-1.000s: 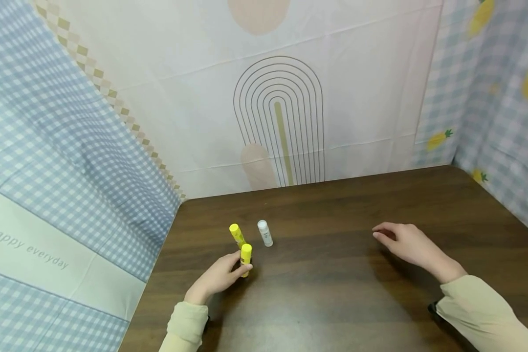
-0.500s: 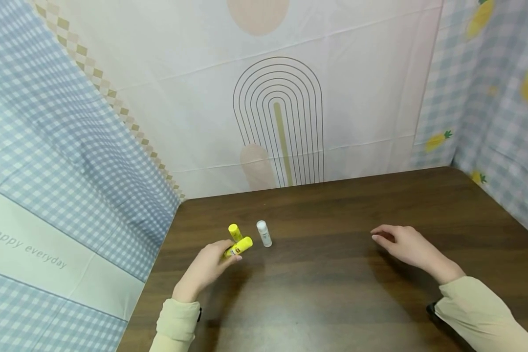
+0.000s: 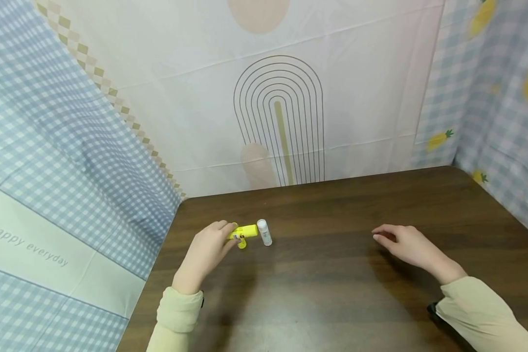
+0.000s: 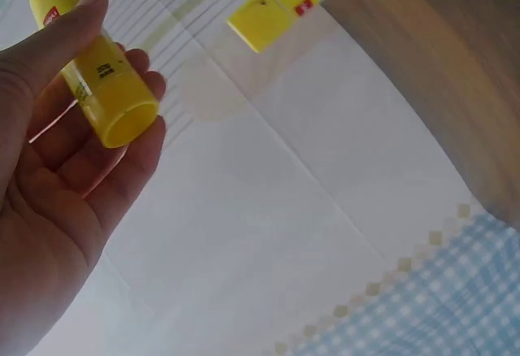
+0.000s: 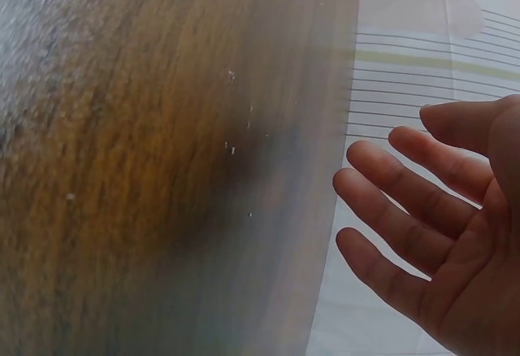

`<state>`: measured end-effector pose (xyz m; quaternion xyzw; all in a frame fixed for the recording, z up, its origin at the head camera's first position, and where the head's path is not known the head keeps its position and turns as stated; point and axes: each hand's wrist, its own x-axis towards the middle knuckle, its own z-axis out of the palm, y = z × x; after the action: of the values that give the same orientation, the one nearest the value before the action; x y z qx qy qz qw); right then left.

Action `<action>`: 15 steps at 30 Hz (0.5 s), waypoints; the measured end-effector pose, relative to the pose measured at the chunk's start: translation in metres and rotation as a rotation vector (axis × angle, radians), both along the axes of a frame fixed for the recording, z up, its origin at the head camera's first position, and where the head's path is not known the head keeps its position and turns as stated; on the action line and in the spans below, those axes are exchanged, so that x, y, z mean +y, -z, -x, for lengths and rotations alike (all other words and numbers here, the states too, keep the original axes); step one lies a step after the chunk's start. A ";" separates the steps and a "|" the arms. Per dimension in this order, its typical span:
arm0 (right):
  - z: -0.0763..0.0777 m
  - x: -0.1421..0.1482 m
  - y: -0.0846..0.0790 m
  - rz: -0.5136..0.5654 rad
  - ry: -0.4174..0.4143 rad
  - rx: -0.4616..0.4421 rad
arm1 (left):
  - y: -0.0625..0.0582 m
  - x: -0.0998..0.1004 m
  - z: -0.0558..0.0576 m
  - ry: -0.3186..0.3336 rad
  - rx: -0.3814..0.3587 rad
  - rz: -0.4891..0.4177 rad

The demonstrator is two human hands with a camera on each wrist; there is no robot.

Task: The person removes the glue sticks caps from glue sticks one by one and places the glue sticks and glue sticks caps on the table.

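Observation:
My left hand (image 3: 209, 247) holds a yellow glue stick (image 3: 248, 231) tipped sideways, its cap end pointing right. In the left wrist view the thumb and fingers wrap this glue stick (image 4: 106, 80), and its round end faces the camera. Behind it a second yellow glue stick (image 3: 242, 243) stands on the table, mostly covered in the head view; the left wrist view shows this standing glue stick (image 4: 280, 6) at the top. Just right of the held one is a white glue stick (image 3: 265, 233), upright. Far to the right, my right hand (image 3: 407, 244) hovers with loosely bent fingers, holding nothing.
The dark wooden table (image 3: 325, 274) meets a pale printed cloth (image 3: 193, 98) along its back edge. Blue checked cloth (image 3: 70, 146) hangs at the left side, and more checked cloth with pineapples (image 3: 501, 98) at the right.
My left hand has lifted the nearer yellow glue stick off the table, moved it back, and turned it from upright to nearly level. My right hand has stayed put.

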<state>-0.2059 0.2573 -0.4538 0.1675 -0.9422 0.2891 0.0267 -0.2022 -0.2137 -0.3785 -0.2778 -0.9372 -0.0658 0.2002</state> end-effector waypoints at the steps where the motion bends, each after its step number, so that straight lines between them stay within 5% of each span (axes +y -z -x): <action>1: -0.001 0.000 0.000 0.000 0.002 0.001 | -0.002 0.003 0.000 0.011 0.003 0.001; 15: 0.009 -0.036 -0.014 0.036 -0.069 0.040 | -0.010 0.057 0.005 0.142 0.106 0.057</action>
<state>-0.2144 0.2216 -0.4394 0.2049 -0.9298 0.3033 0.0386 -0.2074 -0.1570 -0.3689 -0.3523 -0.9048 -0.0383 0.2363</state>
